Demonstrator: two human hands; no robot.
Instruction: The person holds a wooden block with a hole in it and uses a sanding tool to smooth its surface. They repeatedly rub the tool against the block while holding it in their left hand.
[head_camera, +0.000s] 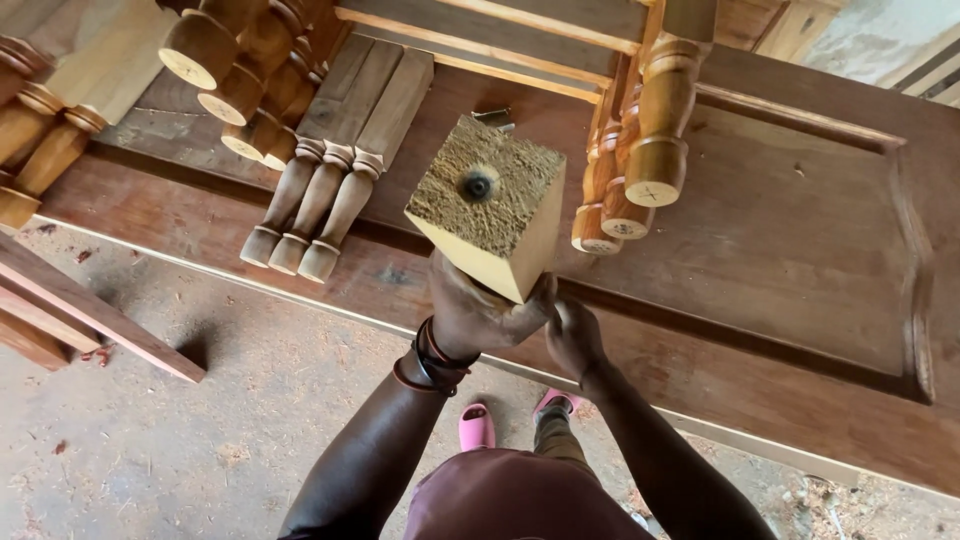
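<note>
One square wooden block (487, 205) is held up close to the camera. Its rough cut end faces up, and one dark metal bolt (478, 185) sits in the middle of that end. The block is pale yellow. It is up in the air, above the big brown wooden door panel (800, 230) that lies flat below.

There are two hands. The left hand (475, 310) grips the block from below. Its fingers are curled tight around the bottom of the block, and the thumb side presses on the near face. One set of dark bands (432, 362) goes around the left wrist. The right hand (572, 335) is just beside the block's lower corner. Its fingers are folded in close together, and the fingertips touch the block's bottom edge. I cannot tell if they pinch it or only rest on it.

Three turned legs (310, 210) lie side by side on the panel to the left of the block. About three more turned legs (625, 150) hang down to the right of the block. More round leg ends (225, 70) are stacked at the top left; four show clearly.

Two pink sandals (477, 427) are on the dusty floor (200, 440) below. Some loose planks (80, 315) lie at the left.
</note>
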